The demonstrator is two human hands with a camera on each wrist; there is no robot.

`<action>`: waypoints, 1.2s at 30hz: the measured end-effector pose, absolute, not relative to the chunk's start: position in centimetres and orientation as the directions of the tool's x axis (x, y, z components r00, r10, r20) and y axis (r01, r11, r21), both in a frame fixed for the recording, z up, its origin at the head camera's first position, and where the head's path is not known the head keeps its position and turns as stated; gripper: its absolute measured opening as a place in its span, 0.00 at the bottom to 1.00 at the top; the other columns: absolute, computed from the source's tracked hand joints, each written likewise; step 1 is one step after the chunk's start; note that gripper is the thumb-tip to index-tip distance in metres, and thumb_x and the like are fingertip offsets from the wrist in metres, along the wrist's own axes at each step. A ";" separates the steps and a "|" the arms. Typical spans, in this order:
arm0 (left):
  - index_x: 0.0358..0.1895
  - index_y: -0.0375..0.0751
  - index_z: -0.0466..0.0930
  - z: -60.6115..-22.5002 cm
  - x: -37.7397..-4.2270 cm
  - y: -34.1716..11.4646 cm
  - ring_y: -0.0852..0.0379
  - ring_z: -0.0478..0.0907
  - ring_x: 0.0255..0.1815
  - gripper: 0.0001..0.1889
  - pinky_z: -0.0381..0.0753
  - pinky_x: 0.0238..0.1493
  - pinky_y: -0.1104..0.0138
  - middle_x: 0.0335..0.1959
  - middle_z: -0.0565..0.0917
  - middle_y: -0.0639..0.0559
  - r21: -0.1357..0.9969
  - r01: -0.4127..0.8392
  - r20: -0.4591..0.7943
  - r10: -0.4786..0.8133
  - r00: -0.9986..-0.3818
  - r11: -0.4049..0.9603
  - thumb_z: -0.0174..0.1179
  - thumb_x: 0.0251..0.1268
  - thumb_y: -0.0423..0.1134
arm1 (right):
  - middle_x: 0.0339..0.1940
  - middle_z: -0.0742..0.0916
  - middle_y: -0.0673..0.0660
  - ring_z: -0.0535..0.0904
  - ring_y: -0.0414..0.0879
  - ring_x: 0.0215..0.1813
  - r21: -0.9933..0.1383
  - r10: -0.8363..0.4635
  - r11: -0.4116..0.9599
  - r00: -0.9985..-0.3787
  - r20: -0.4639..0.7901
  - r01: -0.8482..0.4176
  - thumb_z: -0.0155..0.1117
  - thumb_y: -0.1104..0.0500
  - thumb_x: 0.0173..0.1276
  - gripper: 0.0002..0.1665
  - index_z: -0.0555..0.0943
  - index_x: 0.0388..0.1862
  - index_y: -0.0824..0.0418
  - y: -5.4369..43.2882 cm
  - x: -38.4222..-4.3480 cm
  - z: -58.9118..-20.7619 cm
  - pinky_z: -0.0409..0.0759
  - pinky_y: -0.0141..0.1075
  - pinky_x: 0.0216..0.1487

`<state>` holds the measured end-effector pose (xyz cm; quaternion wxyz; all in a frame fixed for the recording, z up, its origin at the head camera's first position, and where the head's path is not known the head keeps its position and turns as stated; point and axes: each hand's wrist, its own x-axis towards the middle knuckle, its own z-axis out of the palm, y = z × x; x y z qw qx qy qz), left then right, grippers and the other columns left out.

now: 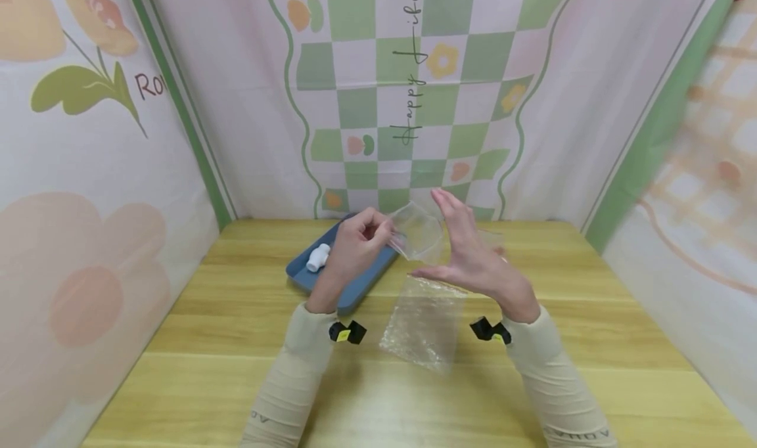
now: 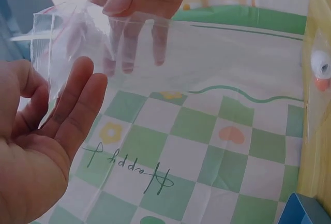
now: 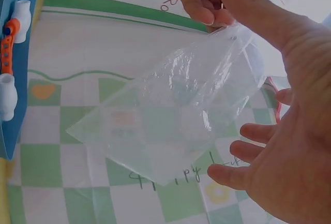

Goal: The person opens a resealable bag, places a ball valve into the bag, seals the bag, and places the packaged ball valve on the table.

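Observation:
A clear plastic bag, see-through and creased, is held up above the table. My left hand pinches it near its edge between thumb and fingers. My right hand is beside the bag, thumb and fingers spread wide apart. In the right wrist view the bag hangs past the spread fingers of that hand, and whether they touch it I cannot tell. A second clear bag lies flat on the table below the hands.
Behind my left hand is a blue tray holding a white pipe fitting. The right wrist view shows an orange-handled piece between white ends there. Another white fitting with orange lies on the wooden table. Patterned cloth hangs behind.

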<state>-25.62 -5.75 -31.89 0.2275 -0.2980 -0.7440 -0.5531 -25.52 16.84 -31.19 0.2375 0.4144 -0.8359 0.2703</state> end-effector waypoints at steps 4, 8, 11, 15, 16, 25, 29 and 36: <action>0.30 0.37 0.79 -31.8 -25.5 -5.6 0.64 0.69 0.19 0.08 0.68 0.24 0.74 0.26 0.83 0.45 0.708 0.680 0.636 0.249 -0.731 0.189 0.55 0.69 0.30 | 0.79 0.56 0.63 0.52 0.60 0.77 -0.264 -0.562 0.491 -0.534 0.632 -0.830 0.87 0.53 0.39 0.78 0.44 0.80 0.61 16.8 -25.5 -31.4 0.57 0.61 0.70; 0.30 0.37 0.79 -31.9 -25.3 -5.6 0.64 0.76 0.20 0.08 0.74 0.24 0.72 0.26 0.83 0.45 0.724 0.671 0.609 0.307 -0.731 0.160 0.53 0.69 0.29 | 0.77 0.60 0.63 0.61 0.56 0.69 -0.292 -0.588 0.477 -0.548 0.595 -0.829 0.85 0.52 0.43 0.74 0.46 0.80 0.58 17.0 -25.5 -31.4 0.67 0.55 0.64; 0.30 0.37 0.78 -32.0 -25.3 -5.6 0.63 0.77 0.20 0.08 0.77 0.24 0.71 0.26 0.83 0.45 0.728 0.668 0.597 0.334 -0.729 0.157 0.52 0.69 0.29 | 0.72 0.65 0.63 0.67 0.52 0.61 -0.317 -0.607 0.461 -0.555 0.569 -0.829 0.84 0.53 0.46 0.71 0.47 0.80 0.57 17.1 -25.4 -31.5 0.73 0.50 0.57; 0.29 0.37 0.77 -32.0 -25.3 -5.7 0.63 0.75 0.19 0.09 0.77 0.24 0.71 0.25 0.82 0.45 0.725 0.667 0.590 0.343 -0.731 0.173 0.53 0.69 0.30 | 0.69 0.68 0.63 0.69 0.50 0.58 -0.315 -0.624 0.434 -0.534 0.570 -0.844 0.83 0.55 0.47 0.67 0.50 0.79 0.60 17.1 -25.3 -31.5 0.75 0.47 0.54; 0.29 0.37 0.77 -32.0 -25.3 -5.7 0.63 0.75 0.19 0.09 0.77 0.24 0.70 0.26 0.82 0.46 0.724 0.667 0.590 0.344 -0.731 0.174 0.53 0.69 0.30 | 0.68 0.68 0.64 0.69 0.50 0.59 -0.308 -0.627 0.426 -0.523 0.577 -0.850 0.83 0.56 0.47 0.67 0.51 0.78 0.61 17.1 -25.3 -31.5 0.74 0.47 0.56; 0.27 0.41 0.75 -31.9 -25.4 -6.7 0.52 0.74 0.20 0.13 0.72 0.24 0.71 0.22 0.80 0.43 0.732 0.642 0.525 0.412 -0.744 0.227 0.53 0.75 0.38 | 0.65 0.72 0.64 0.70 0.55 0.61 -0.258 -0.638 0.402 -0.471 0.609 -0.878 0.82 0.60 0.47 0.61 0.56 0.75 0.66 17.4 -25.8 -31.5 0.74 0.53 0.58; 0.27 0.39 0.75 -31.9 -25.5 -7.5 0.45 0.76 0.25 0.17 0.72 0.25 0.69 0.24 0.80 0.43 0.737 0.621 0.481 0.438 -0.759 0.267 0.50 0.77 0.43 | 0.65 0.74 0.64 0.73 0.57 0.62 -0.260 -0.648 0.397 -0.470 0.599 -0.880 0.82 0.60 0.48 0.59 0.58 0.75 0.65 17.4 -26.0 -31.5 0.74 0.55 0.59; 0.28 0.41 0.77 -32.4 -26.0 -8.9 0.50 0.80 0.28 0.19 0.78 0.30 0.65 0.25 0.82 0.47 0.735 0.598 0.438 0.448 -0.779 0.321 0.49 0.78 0.46 | 0.64 0.75 0.64 0.75 0.58 0.61 -0.236 -0.663 0.386 -0.446 0.601 -0.892 0.82 0.59 0.48 0.58 0.59 0.75 0.65 17.2 -26.3 -31.5 0.75 0.54 0.60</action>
